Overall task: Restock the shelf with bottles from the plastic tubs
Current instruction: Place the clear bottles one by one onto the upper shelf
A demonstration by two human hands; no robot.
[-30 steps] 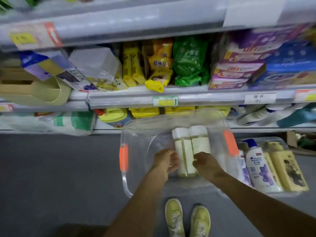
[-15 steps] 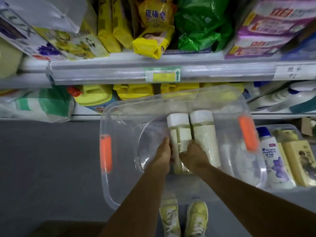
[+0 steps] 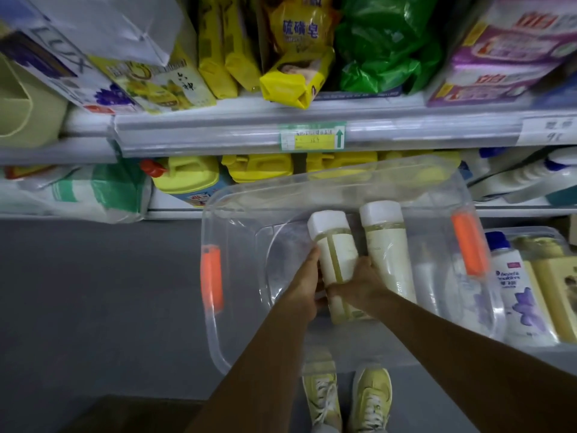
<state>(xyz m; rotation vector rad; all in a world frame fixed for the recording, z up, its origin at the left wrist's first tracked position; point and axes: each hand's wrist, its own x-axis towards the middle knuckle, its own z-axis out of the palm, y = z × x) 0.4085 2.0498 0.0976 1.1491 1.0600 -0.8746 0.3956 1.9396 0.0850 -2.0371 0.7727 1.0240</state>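
Observation:
A clear plastic tub (image 3: pixel 218 345) with orange handle clips sits on the floor below the shelf. Inside lie two pale cream bottles with white caps. My left hand (image 3: pixel 304 285) and my right hand (image 3: pixel 359 284) both grip the left bottle (image 3: pixel 335 248), one on each side of its lower body. The right bottle (image 3: pixel 388 251) lies beside it, untouched. A second tub (image 3: pixel 527 232) to the right holds a white shampoo bottle (image 3: pixel 518 295) and yellow bottles (image 3: pixel 559 292).
The bottom shelf holds yellow jugs (image 3: pixel 190 179), a green-and-white bag (image 3: pixel 90 195) and white spray bottles (image 3: pixel 530 176). The shelf above carries yellow soap packs (image 3: pixel 293 79), green bags (image 3: pixel 384 45) and purple packs (image 3: pixel 505 51). Grey floor (image 3: pixel 93 292) lies left of the tub. My yellow shoes (image 3: pixel 346 398) stand below it.
The view has dropped closer to the tub. Both hands have closed in around the left bottle, and its capped end has risen and tilted slightly.

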